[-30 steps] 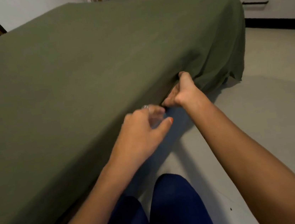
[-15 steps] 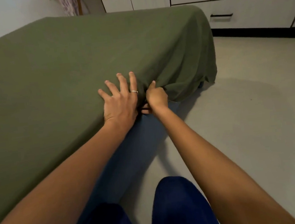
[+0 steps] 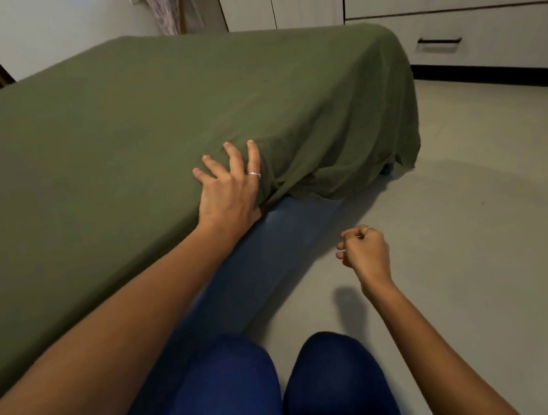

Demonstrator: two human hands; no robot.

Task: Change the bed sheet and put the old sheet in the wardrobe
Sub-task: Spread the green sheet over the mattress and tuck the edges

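Pale grey floor (image 3: 459,236) runs past a bed under an olive-green cotton sheet (image 3: 118,130). Left hand (image 3: 229,188) lies flat with fingers spread on the sheet's near edge, just above the bare blue mattress side (image 3: 271,252). Right hand (image 3: 366,253) hangs clenched and empty over the floor, apart from the bed. White wardrobe with 2 drawers (image 3: 448,6) stands beyond.

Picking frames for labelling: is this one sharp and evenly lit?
Head view: dim and warm; olive-green bed sheet and left hand sharp, right hand slightly soft, casting a floor shadow; wide-angle bends the white drawer fronts.
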